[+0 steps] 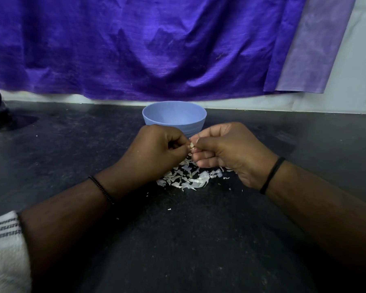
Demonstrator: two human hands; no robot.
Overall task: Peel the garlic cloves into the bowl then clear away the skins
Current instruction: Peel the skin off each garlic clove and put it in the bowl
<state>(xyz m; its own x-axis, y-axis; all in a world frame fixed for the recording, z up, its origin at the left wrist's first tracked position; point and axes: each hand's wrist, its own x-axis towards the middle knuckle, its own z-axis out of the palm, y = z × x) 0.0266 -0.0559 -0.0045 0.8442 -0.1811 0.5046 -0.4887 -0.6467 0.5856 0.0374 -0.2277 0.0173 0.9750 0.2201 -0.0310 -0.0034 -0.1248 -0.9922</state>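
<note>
A person's left hand [156, 148] and right hand [226, 151] pinch a single garlic clove [191, 146] between their fingertips, just in front of a blue bowl [174, 119]. Loose white skins [190, 176] lie heaped on the dark counter [72, 149] beneath the hands.

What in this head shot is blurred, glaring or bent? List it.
Head view: dim, even light; sheen on the purple cloth; wide-angle bowing of the counter edge; motion blur on the towel at lower left; both hands, the garlic clove and the blue bowl fairly sharp.
</note>
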